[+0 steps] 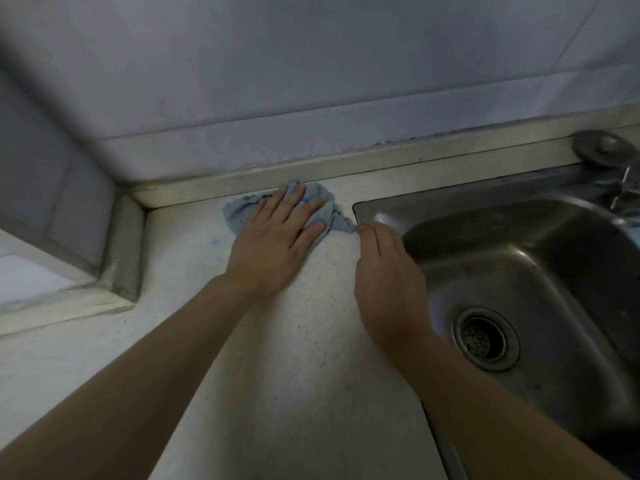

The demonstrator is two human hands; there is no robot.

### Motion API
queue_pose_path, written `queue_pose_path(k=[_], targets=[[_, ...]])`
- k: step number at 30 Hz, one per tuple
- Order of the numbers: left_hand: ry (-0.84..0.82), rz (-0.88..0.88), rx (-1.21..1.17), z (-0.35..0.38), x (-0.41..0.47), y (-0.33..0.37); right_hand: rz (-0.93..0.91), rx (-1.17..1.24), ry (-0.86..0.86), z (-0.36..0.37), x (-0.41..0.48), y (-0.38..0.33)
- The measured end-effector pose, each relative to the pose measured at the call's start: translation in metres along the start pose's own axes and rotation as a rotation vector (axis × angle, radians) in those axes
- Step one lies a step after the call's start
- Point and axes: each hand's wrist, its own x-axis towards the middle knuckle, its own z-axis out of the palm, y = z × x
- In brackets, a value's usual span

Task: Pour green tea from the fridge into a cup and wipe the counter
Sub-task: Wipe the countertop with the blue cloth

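On my screen I see the left hand [273, 244] lying flat on a blue cloth [242, 211]. Its fingers [304, 206] are straight and spread a little, and they press the cloth down on the table [277, 358]; they do not curl around it. The cloth is crumpled and sits at the back of the table, touching the low raised edge [346, 168] under the tiled wall [311, 81], just to the left of the sink [467, 199].

The right hand [388, 271] is beside the left one, near the front left corner of the sink. I see it from the back, with the fingers bent downward. One fingertip reaches the right end of the cloth, but I cannot tell if it pinches that end or only touches it.

The sink is of metal, with a round drain [486, 337] in its bottom. A tap [620, 188] stands at its far right side. Both forearms are bare.
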Motion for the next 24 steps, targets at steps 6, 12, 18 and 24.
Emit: queue_pose_path(k=[6,12,18,24], targets=[[-0.004,-0.024,-0.003,0.000,-0.011,0.011,0.033,0.009,-0.059,-0.008,0.000,-0.004],[0.027,-0.016,-0.011,0.007,-0.062,0.038,-0.016,0.115,-0.036,-0.030,-0.029,-0.001],[0.006,0.067,-0.010,0.006,-0.132,0.070,-0.075,-0.002,-0.037,-0.055,-0.087,0.000],[-0.089,0.102,-0.023,-0.003,-0.233,0.095,-0.144,-0.144,-0.111,-0.079,-0.162,-0.032]])
